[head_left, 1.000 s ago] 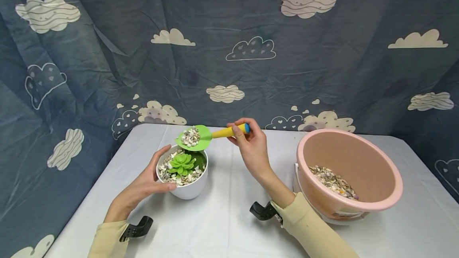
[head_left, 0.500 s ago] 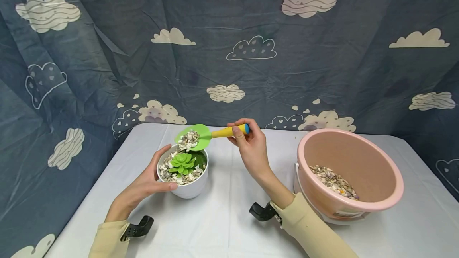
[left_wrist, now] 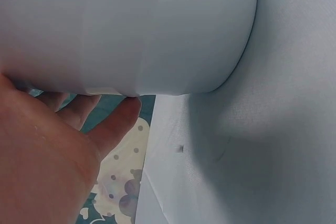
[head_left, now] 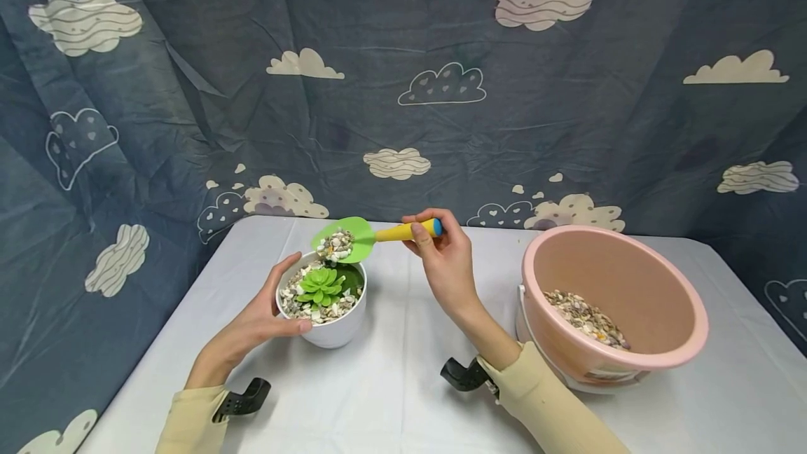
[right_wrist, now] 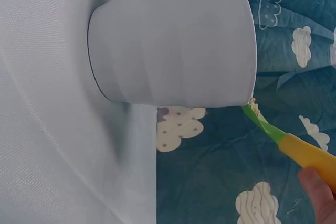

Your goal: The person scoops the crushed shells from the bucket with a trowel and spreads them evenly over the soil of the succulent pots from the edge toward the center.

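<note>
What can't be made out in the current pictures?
Head: how far the gravel spreads in the pink bucket, hidden by its near wall.
Left wrist: rim of the white pot, cut off by the frame's left edge.
Right wrist: most of the right hand, cut off by the frame's right edge.

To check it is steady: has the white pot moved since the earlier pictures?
No: in the head view, the white pot shows no shift either way against the pink bucket.
</note>
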`<state>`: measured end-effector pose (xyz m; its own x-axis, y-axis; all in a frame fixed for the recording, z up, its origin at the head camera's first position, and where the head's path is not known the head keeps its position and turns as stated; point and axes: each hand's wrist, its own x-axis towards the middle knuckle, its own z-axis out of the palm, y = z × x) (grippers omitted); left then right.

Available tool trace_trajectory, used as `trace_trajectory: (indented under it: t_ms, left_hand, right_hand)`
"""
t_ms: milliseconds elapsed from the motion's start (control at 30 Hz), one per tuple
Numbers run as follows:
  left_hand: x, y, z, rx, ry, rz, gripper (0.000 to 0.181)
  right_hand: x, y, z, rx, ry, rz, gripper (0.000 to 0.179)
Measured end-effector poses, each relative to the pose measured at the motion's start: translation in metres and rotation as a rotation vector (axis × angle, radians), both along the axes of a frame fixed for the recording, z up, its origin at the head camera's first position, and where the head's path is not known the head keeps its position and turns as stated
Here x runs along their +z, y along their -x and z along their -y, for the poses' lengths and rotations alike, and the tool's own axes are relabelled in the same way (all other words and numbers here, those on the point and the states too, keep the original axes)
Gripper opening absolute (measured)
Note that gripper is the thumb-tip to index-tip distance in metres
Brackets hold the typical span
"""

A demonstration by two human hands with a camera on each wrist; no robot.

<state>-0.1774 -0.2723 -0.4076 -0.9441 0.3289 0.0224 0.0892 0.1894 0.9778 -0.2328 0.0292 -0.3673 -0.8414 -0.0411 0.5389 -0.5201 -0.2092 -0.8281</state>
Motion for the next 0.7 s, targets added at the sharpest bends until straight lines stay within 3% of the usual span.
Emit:
trace_trajectory:
  t_ms: [233, 700]
  left_hand:
    - [0.0004, -0.0001, -0.0001, -0.001, 0.003, 0.000, 0.104]
    - [0.0016, -0.0001, -0.0009, 0.009, 0.008, 0.004, 0.103]
  right_hand:
    - [-0.0014, -0.0026, -0.0007, -0.019, -0.008, -0.042, 0.022]
    - [-0.0017, -0.0039, 0.0016, -0.015, 0.000, -0.034, 0.022]
